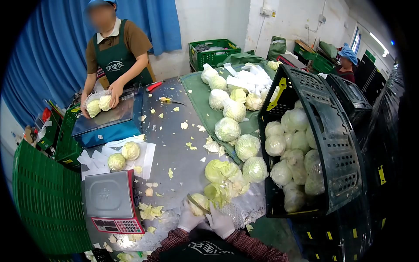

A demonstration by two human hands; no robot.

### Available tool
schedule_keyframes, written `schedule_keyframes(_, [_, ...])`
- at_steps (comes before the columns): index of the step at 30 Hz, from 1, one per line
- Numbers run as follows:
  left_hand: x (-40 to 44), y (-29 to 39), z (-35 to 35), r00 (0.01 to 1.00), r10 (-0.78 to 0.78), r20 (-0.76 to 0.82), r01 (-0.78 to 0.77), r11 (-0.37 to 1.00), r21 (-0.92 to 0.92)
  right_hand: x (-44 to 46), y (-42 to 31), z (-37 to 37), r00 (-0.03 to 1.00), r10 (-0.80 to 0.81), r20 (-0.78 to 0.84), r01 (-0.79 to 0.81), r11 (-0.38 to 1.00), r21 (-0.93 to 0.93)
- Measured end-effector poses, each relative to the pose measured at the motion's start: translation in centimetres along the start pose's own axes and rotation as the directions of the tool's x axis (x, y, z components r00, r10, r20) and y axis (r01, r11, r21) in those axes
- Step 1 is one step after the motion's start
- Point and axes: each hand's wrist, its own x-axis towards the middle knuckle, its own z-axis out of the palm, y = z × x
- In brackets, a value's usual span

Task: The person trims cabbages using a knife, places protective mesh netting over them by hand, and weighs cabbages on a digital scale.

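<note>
Both of my hands wear white gloves at the table's front edge. My left hand (189, 218) is closed at the left side of a pale cabbage (199, 204), by a curved knife blade (197, 204) that crosses the cabbage; its grip is hidden. My right hand (221, 222) touches the cabbage's right side, and its fingers point up toward the blade. Loose green leaves (218, 171) lie just beyond the cabbage. White foam netting (238, 212) is spread at the right of my right hand.
Left stands a scale (109, 196); beyond it, two cabbages (130, 150) lie on paper. A co-worker (115, 52) holds cabbages over a wrapping machine (107, 122). Netted cabbages (227, 129) line the right side beside a tilted crate (340, 153) of wrapped cabbages. Another knife (166, 100) lies farther back.
</note>
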Motion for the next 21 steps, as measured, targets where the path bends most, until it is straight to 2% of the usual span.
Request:
schedule_keyframes(1, [0.0, 0.0, -0.1, 1.000, -0.003, 0.007, 0.003, 1.000, 0.010, -0.4, 0.1, -0.3, 1.000, -0.002, -0.002, 0.002, 1.000, 0.000])
schedule_keyframes(3, [-0.4, 1.0, -0.3, 0.993, 0.108, -0.041, -0.109, 0.994, -0.010, -1.0, 0.2, -1.7, 0.992, 0.046, 0.122, -0.047, 0.999, 0.004])
schedule_keyframes(7, [-0.6, 2.3, -0.3, 0.998, 0.059, -0.023, -0.061, 0.997, -0.056, -0.2, 1.2, -0.8, 0.999, 0.015, 0.031, -0.015, 1.000, -0.023])
schedule_keyframes(9, [-1.1, 2.1, 0.1, 0.993, 0.119, 0.003, -0.119, 0.991, 0.065, 2.2, 2.0, -0.8, 0.973, 0.226, 0.053, -0.227, 0.974, 0.011])
schedule_keyframes(10, [-1.2, 1.7, 0.2, 0.993, 0.121, 0.002, -0.121, 0.990, 0.067, 3.3, 2.6, -2.3, 0.948, 0.316, -0.014, -0.309, 0.935, 0.171])
schedule_keyframes(11, [-1.4, 1.3, 0.2, 0.985, 0.171, -0.023, -0.169, 0.983, 0.071, 4.1, 3.0, -3.2, 0.948, 0.318, -0.012, -0.311, 0.934, 0.176])
schedule_keyframes(13, [-1.6, 1.3, -0.2, 0.973, 0.227, -0.042, -0.223, 0.971, 0.081, 5.8, 3.5, -4.5, 0.964, 0.209, -0.161, -0.146, 0.931, 0.333])
schedule_keyframes(14, [-1.6, 2.2, -0.5, 0.981, 0.194, 0.000, -0.193, 0.981, 0.011, 6.1, 0.1, -7.7, 0.961, 0.265, 0.077, -0.275, 0.935, 0.222])
schedule_keyframes(15, [-1.6, 2.8, -0.8, 0.986, 0.160, 0.043, -0.157, 0.986, -0.057, 5.9, -0.2, -6.5, 0.963, 0.262, 0.070, -0.271, 0.937, 0.219])
schedule_keyframes(16, [-1.7, 2.9, -1.2, 0.986, 0.163, 0.041, -0.160, 0.985, -0.058, 4.9, -0.1, -4.3, 0.997, 0.078, 0.004, -0.078, 0.993, 0.084])
schedule_keyframes(17, [-1.8, 2.9, -1.7, 0.981, 0.172, 0.086, -0.166, 0.983, -0.074, 4.0, 0.2, -2.4, 0.993, -0.116, -0.034, 0.114, 0.992, -0.060])
schedule_keyframes(18, [-2.0, 3.1, -2.0, 0.976, 0.179, 0.127, -0.168, 0.982, -0.090, 3.9, 0.3, -1.5, 0.993, -0.034, 0.114, 0.022, 0.994, 0.103])
schedule_keyframes(19, [-2.6, 3.4, -2.3, 0.978, 0.173, 0.117, -0.163, 0.983, -0.088, 3.8, 0.6, -1.2, 0.992, -0.042, 0.121, 0.029, 0.994, 0.110])
schedule_keyframes(21, [-3.9, 4.3, -2.5, 0.992, 0.055, 0.116, 0.005, 0.887, -0.463, 4.2, 0.2, -2.1, 0.954, 0.002, 0.301, -0.094, 0.952, 0.292])
